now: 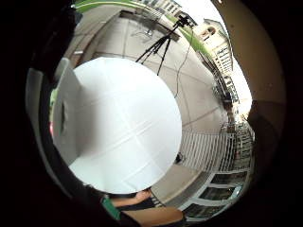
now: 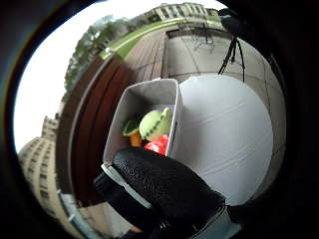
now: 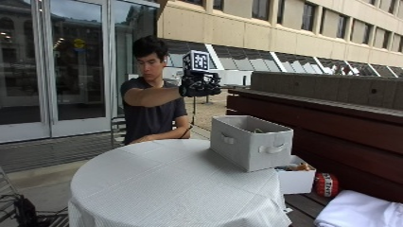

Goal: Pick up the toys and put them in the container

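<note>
1. From my remote seat, the outside view showed the person seated behind a round table (image 3: 157, 184) covered in a white cloth, with the gloved right hand (image 3: 198, 85) raised high in the air, arm stretched out toward the container.
2. The container (image 3: 252, 142) — a grey fabric bin with handle cut-outs — stood on the table near its edge, on the side by the wooden bench (image 3: 340, 123).
3. I could not tell whether the fingers were spread or curled; the outside view showed only a dark mass at the wrist, and the thumb-side palm view gave me one black-gloved digit (image 2: 164, 186) across the lens, touching nothing I could make out.
4. In that thumb-side view I looked down into the bin (image 2: 149, 117) and saw the toys lying at its bottom: a green round one (image 2: 153, 123), a red one (image 2: 158, 144) just beside it, and something orange (image 2: 134, 138) against the wall.
5. The tabletop beside the bin was bare white cloth in the little-finger-side view (image 1: 128, 127).
6. The bare left hand (image 1: 142, 196) rested at the table's near edge — apart from the bin.
7. A smaller white box (image 3: 294, 177) sat just beside the bin, lower, with a red ball (image 3: 325, 184) near it on the bench.
</note>
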The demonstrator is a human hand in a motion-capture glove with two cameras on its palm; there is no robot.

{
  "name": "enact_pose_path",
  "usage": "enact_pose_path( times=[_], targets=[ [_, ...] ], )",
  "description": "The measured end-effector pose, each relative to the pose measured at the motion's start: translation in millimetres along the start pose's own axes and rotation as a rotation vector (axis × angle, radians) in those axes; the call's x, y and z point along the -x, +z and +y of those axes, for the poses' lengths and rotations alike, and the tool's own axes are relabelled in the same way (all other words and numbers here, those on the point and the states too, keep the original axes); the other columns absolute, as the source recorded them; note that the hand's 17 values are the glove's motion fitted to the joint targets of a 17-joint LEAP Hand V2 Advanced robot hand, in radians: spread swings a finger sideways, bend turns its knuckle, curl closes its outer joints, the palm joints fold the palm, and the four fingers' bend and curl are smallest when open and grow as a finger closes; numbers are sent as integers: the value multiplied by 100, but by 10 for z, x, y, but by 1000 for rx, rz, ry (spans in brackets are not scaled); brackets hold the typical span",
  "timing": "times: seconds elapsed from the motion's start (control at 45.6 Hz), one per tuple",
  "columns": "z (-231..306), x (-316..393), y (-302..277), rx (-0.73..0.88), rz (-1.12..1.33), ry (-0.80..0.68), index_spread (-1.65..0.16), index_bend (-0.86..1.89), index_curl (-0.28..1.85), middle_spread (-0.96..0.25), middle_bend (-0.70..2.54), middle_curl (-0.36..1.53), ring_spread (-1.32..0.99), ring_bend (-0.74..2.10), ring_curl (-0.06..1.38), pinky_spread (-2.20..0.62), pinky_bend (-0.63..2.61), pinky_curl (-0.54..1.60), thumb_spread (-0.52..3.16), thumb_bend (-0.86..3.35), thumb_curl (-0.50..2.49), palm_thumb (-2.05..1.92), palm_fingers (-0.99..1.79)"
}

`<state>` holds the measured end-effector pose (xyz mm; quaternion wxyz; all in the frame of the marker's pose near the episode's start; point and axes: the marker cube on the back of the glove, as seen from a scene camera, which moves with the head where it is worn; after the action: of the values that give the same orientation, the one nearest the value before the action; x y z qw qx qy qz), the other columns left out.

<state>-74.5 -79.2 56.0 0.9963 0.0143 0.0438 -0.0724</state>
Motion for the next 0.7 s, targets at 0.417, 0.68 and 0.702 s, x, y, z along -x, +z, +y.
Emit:
enact_pose_path(
  times=[0.417, 0.68, 0.702],
  targets=[
    [449, -1277, 22, -15, 61, 46, -26, 18, 40, -12, 18, 55, -32, 45, 24, -20, 75, 27, 99, -15, 15, -22, -5],
    [765, -1764, -1, 105, 54, 161, -25, 16, 39, -12, 18, 51, -33, 41, 25, -19, 71, 28, 99, -14, 10, -21, -4],
    [768, -1804, 27, 73, 54, 138, -25, 16, 39, -12, 19, 51, -33, 41, 25, -19, 70, 28, 100, -14, 9, -21, -4]
  ],
)
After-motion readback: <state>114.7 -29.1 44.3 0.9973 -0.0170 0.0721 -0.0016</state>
